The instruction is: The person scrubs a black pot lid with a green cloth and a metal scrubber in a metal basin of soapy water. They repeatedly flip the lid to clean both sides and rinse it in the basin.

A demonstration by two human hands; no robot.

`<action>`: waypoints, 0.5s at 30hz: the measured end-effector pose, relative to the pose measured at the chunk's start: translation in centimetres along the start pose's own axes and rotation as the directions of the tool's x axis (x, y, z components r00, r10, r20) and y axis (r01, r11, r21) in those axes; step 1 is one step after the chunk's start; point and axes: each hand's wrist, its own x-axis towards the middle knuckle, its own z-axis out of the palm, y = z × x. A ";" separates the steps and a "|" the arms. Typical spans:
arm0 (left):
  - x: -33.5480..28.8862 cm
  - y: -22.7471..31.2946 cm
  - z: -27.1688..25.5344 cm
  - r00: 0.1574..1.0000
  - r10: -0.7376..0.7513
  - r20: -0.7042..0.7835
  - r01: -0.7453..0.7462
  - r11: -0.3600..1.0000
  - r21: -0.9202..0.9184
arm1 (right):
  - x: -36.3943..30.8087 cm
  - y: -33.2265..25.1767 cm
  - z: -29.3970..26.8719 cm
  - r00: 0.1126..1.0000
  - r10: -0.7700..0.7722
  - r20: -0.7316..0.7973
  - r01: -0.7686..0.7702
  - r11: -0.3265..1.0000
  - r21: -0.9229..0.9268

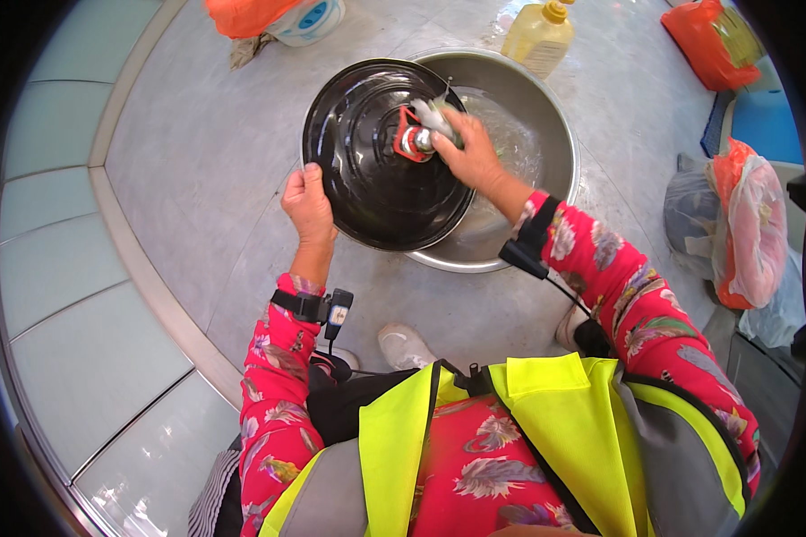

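A round black lid with raised rings is held tilted over the left part of a grey metal basin. At its middle is a knob in red and shiny metal. My left hand grips the lid's left rim, thumb on top. My right hand is closed round a wet, whitish-green rag, pressed against the knob; its exact kind is blurred. Some water lies in the basin, partly hidden by the lid and my right arm.
Beyond the basin stands a yellowish plastic bottle. A white bucket with an orange bag is at the far left. Filled plastic bags sit at the right. Pale panels line the left side. My shoes are near the basin.
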 end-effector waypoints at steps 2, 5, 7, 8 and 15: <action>0.2 -0.3 0.2 0.999 0.007 0.045 -0.006 0.999 -0.035 | -2.3 -0.2 0.6 0.974 0.218 -0.054 -0.219 0.976 -0.010; 0.1 -0.6 0.5 0.999 -0.009 0.046 0.012 0.997 -0.074 | -6.4 -1.5 -0.2 0.921 0.376 0.106 -0.387 0.914 0.124; -0.2 -0.7 0.8 0.999 -0.011 0.040 0.013 0.998 -0.058 | -8.5 -4.4 0.0 0.981 0.124 0.152 -0.148 0.976 0.159; -0.5 -0.8 0.9 0.999 -0.023 0.031 0.024 0.998 -0.056 | -9.0 -5.9 0.4 0.980 0.002 0.199 -0.037 0.985 0.170; -0.7 -0.6 0.9 0.995 -0.043 0.088 0.044 0.999 -0.019 | -2.5 -10.0 4.3 0.905 -0.392 0.164 0.349 0.906 0.240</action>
